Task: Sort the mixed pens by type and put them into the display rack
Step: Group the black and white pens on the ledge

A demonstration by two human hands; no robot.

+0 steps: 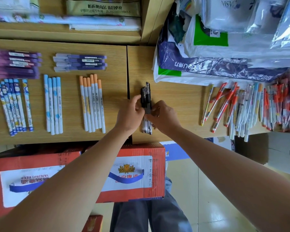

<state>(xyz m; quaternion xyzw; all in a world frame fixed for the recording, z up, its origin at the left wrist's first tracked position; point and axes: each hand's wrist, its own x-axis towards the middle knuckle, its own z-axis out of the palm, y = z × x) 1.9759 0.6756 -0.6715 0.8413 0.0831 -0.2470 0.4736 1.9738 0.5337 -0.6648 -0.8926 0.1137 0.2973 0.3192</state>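
Pinched from both sides: left hand point(130, 113) and right hand point(163, 115) squeezed the black gel pens point(145, 96) mid-barrel on the wooden counter point(174, 97), mixed pile point(258, 104) at three o'clock. Light, stiff, slick plastic, so a mid-barrel hold looked safest against fanning.

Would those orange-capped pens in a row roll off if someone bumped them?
Probably they would roll: the orange-capped pens look round and slim, lying loose side by side on the flat wooden table. Likely light and stiff: thin straight sticks. Their ends face the table edge, so they would likely roll sideways, not off.
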